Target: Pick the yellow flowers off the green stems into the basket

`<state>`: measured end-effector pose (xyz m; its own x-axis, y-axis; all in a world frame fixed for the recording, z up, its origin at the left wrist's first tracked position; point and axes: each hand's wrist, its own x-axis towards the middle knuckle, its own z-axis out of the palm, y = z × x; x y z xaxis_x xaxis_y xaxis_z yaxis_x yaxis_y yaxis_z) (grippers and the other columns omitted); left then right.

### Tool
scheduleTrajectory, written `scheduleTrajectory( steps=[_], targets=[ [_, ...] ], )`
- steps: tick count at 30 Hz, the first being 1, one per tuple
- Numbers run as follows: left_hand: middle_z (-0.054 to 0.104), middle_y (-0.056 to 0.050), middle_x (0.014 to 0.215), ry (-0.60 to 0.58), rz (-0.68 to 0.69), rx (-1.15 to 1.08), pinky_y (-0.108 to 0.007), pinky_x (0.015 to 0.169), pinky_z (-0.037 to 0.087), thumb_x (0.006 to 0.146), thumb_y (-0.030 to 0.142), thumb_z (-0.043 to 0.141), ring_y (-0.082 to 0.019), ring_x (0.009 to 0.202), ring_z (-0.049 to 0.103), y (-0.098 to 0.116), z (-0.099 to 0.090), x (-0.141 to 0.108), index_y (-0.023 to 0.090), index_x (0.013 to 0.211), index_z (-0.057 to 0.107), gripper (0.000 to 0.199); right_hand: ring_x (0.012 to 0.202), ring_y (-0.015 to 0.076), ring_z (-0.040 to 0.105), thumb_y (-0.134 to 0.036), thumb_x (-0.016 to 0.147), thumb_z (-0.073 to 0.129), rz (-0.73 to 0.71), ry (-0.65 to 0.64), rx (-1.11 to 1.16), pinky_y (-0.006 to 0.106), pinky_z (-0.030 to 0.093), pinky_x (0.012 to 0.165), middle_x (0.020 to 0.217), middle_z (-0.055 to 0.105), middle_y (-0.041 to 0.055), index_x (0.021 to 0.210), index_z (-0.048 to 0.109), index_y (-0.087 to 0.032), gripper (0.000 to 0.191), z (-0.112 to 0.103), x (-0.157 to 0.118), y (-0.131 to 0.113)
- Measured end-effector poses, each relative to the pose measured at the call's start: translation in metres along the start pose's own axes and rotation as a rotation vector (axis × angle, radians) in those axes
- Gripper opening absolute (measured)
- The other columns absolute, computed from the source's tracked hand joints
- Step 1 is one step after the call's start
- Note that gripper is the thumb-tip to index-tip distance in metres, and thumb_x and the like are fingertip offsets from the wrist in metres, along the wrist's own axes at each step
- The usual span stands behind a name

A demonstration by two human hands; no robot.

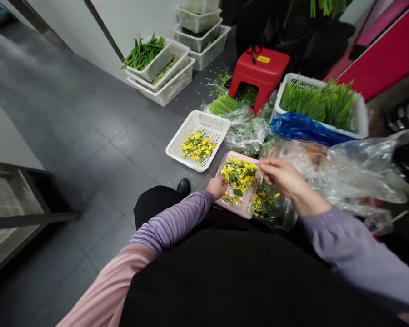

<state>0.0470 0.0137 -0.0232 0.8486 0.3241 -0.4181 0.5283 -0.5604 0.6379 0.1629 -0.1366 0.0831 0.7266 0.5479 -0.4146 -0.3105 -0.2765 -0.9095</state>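
A pink tray (244,210) heaped with yellow flowers (239,174) and their green stems is close in front of my body. My left hand (217,187) is at the tray's left side, its fingers curled closed beside the flowers; what they hold is hidden. Above the tray's right edge my right hand (282,176) has thumb and fingertips pinched together. Whatever is in that pinch is too small to make out. More yellow-flowered greens lie in a clear plastic bag (267,204) right of the tray. Beyond it, a white basket (176,152) contains more yellow flowers.
Ahead stands a red stool (263,68) with scissors (254,52) on top. Long green stalks fill a white basket (285,88) at right, by a blue bag (298,129) and clear plastic bags (364,163). Stacked baskets (168,94) hold green pods. Green scraps litter the grey floor (85,150).
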Motion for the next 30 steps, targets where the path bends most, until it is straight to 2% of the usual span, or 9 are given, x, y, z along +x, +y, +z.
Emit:
scheduleTrajectory(
  steps=[3, 6, 11, 15, 17, 20, 23, 26, 30],
  targets=[
    [0.062, -0.003, 0.073, 0.118, 0.052, 0.049, -0.022, 0.071, 0.043, 0.075, 0.020, 0.049, -0.013, 0.069, 0.057, 0.015, 0.009, 0.015, 0.018, 0.094, 0.061, 0.022, 0.040, 0.0047, 0.036, -0.035, 0.060, 0.066, 0.162, 0.067, 0.181, 0.019, 0.024, 0.033, 0.059, 0.050, -0.0007, 0.076, 0.058, -0.015, 0.027, -0.027, -0.048, 0.059],
    [0.060, -0.006, 0.092, 0.223, 0.114, 0.163, -0.024, 0.078, 0.041, 0.074, 0.020, 0.050, -0.015, 0.082, 0.056, 0.026, 0.020, 0.029, 0.020, 0.104, 0.057, 0.031, 0.039, 0.0043, 0.035, -0.033, 0.058, 0.066, 0.278, 0.022, 0.249, 0.018, 0.021, 0.034, 0.059, 0.049, -0.0018, 0.074, 0.057, -0.016, 0.026, -0.030, -0.057, 0.093],
    [0.056, -0.007, 0.098, 0.250, 0.123, 0.265, -0.027, 0.081, 0.040, 0.076, 0.024, 0.050, -0.016, 0.086, 0.055, 0.031, 0.018, 0.038, 0.021, 0.096, 0.060, 0.023, 0.039, 0.0054, 0.035, -0.032, 0.060, 0.061, 0.152, 0.005, 0.129, 0.019, 0.025, 0.036, 0.053, 0.048, -0.0033, 0.071, 0.055, -0.016, 0.020, -0.023, -0.036, 0.093],
    [0.057, -0.004, 0.087, 0.355, 0.154, 0.082, -0.025, 0.079, 0.042, 0.071, 0.022, 0.056, -0.013, 0.080, 0.055, 0.036, -0.002, 0.028, 0.017, 0.083, 0.062, 0.015, 0.040, 0.0066, 0.036, -0.030, 0.061, 0.058, 0.061, 0.031, 0.007, 0.020, 0.026, 0.038, 0.051, 0.048, -0.0038, 0.073, 0.057, -0.016, 0.018, -0.021, -0.028, 0.091],
    [0.057, -0.002, 0.076, 0.317, 0.167, -0.114, -0.024, 0.069, 0.046, 0.070, 0.022, 0.057, -0.010, 0.066, 0.055, 0.042, -0.013, 0.020, 0.015, 0.081, 0.060, 0.013, 0.042, 0.0073, 0.038, -0.031, 0.062, 0.057, -0.010, 0.030, -0.062, 0.021, 0.029, 0.040, 0.055, 0.051, -0.0028, 0.077, 0.059, -0.017, 0.021, -0.018, -0.026, 0.092],
    [0.054, 0.002, 0.061, 0.147, 0.096, -0.435, -0.019, 0.047, 0.043, 0.071, 0.024, 0.056, -0.005, 0.044, 0.049, 0.054, -0.025, 0.003, 0.012, 0.084, 0.056, 0.017, 0.050, 0.0097, 0.046, -0.033, 0.064, 0.056, -0.113, 0.063, -0.152, 0.023, 0.036, 0.048, 0.064, 0.057, 0.0001, 0.082, 0.061, -0.017, 0.024, -0.011, -0.024, 0.090],
    [0.055, 0.002, 0.057, -0.025, 0.072, -0.632, -0.016, 0.038, 0.039, 0.070, 0.025, 0.060, -0.004, 0.039, 0.048, 0.065, -0.026, -0.019, 0.010, 0.086, 0.054, 0.023, 0.061, 0.0124, 0.053, -0.037, 0.067, 0.057, -0.212, 0.029, -0.208, 0.025, 0.040, 0.058, 0.076, 0.062, 0.0027, 0.091, 0.061, -0.018, 0.031, -0.004, -0.024, 0.084],
    [0.054, 0.003, 0.052, -0.108, 0.067, -0.655, -0.015, 0.038, 0.040, 0.068, 0.027, 0.062, -0.004, 0.037, 0.048, 0.070, -0.022, -0.041, 0.010, 0.084, 0.054, 0.025, 0.055, 0.0122, 0.051, -0.042, 0.071, 0.052, -0.224, -0.117, -0.242, 0.025, 0.039, 0.053, 0.074, 0.064, 0.0031, 0.090, 0.062, -0.018, 0.032, -0.002, -0.028, 0.078],
    [0.049, 0.005, 0.042, -0.147, 0.081, -0.541, -0.014, 0.038, 0.039, 0.071, 0.027, 0.059, -0.004, 0.035, 0.045, 0.071, -0.022, -0.057, 0.009, 0.080, 0.056, 0.020, 0.053, 0.0120, 0.049, -0.038, 0.070, 0.053, -0.256, -0.182, -0.381, 0.024, 0.035, 0.050, 0.063, 0.062, 0.0015, 0.077, 0.064, -0.017, 0.025, -0.005, -0.035, 0.072]
  ],
)
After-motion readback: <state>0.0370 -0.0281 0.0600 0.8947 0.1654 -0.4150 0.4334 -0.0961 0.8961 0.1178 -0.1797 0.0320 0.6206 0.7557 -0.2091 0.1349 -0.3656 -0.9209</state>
